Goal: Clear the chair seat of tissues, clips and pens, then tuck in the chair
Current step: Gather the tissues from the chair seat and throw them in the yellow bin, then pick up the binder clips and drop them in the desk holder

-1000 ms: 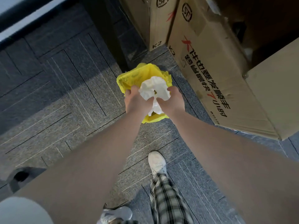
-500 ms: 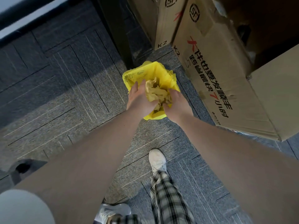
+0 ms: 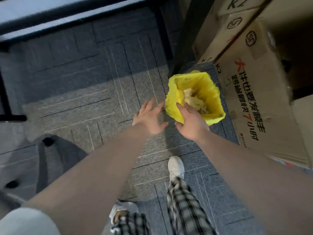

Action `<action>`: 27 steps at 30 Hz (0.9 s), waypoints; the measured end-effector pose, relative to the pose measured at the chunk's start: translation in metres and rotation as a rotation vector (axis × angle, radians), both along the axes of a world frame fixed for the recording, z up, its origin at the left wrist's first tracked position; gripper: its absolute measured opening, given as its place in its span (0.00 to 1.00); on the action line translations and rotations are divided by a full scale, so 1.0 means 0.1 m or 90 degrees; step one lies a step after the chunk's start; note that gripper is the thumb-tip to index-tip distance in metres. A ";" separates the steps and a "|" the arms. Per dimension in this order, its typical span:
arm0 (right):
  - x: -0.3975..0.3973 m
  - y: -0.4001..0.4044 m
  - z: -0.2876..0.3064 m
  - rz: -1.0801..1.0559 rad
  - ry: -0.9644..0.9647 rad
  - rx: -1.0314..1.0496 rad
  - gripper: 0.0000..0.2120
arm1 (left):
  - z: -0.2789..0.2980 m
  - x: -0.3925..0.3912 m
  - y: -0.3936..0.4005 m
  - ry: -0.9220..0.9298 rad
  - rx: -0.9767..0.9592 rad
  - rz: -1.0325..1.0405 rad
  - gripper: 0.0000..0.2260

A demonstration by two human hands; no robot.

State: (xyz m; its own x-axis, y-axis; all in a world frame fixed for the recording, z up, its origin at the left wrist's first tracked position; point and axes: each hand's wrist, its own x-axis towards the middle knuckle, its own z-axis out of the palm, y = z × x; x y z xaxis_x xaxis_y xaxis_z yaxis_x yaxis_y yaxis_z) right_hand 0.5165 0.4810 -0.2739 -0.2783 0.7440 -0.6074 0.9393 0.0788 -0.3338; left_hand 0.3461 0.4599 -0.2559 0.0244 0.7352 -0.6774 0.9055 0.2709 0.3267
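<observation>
A small bin lined with a yellow bag (image 3: 212,92) stands on the carpet beside cardboard boxes. Crumpled tissues (image 3: 194,100) lie inside it. My left hand (image 3: 149,118) hovers just left of the bin, blurred, fingers spread and empty. My right hand (image 3: 192,122) is at the bin's near rim, fingers apart, holding nothing. The chair seat is out of view; only a grey chair base leg (image 3: 42,160) shows at the lower left.
Large cardboard boxes (image 3: 257,92) stand close to the right of the bin. A dark desk leg (image 3: 183,48) rises behind it. My feet in white shoes (image 3: 176,167) stand on grey carpet tiles. A dark frame (image 3: 10,106) runs along the left edge.
Both hands held the wad of tissues over the bin, pushed it in, then let go. They have drawn back toward me, open, and the tissues now lie in the yellow bag.
</observation>
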 end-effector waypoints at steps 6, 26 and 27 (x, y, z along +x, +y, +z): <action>-0.96 -0.37 0.32 0.128 -0.012 -0.002 0.33 | 0.43 -0.94 -0.67 0.028 -0.003 0.060 0.34; -4.37 -2.71 1.29 0.577 0.078 0.044 0.29 | 1.35 -3.46 -4.10 0.168 0.083 0.498 0.26; -4.48 -2.85 1.30 0.597 0.092 0.040 0.28 | 1.36 -3.51 -4.30 0.178 0.085 0.525 0.24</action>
